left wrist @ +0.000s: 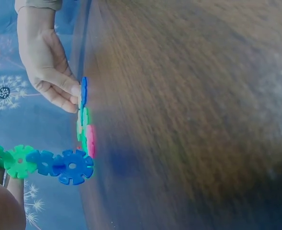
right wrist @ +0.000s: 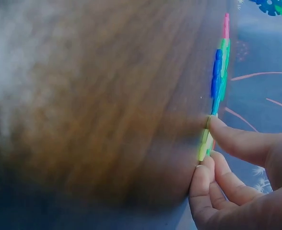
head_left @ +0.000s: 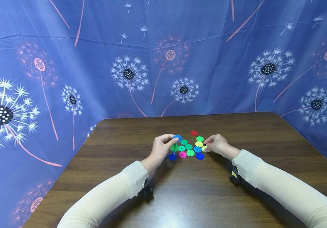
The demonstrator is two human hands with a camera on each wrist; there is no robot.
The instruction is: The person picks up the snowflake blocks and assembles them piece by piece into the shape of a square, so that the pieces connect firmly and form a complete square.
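My left hand [head_left: 159, 148] holds an upright chain of interlocking notched plastic discs [left wrist: 71, 177]. Blue and green pieces make it up, with a dark blue disc at its lower end, above the tabletop in the left wrist view. On the other side, my right hand [head_left: 220, 144] pinches a yellow notched disc [right wrist: 202, 150] between thumb and fingers, at the right edge of the loose discs. Between the hands lie several green discs [head_left: 190, 153], a pink disc [head_left: 182, 155], blue discs [head_left: 200, 156] and another yellow disc [head_left: 199, 144].
A red disc [head_left: 194, 133] lies apart, farther back. Everything rests on a brown wooden table [head_left: 186, 183]. Behind the table's far edge hangs a blue cloth [head_left: 214, 79] with a dandelion pattern. A black wrist device [head_left: 234, 175] sits at the right sleeve.
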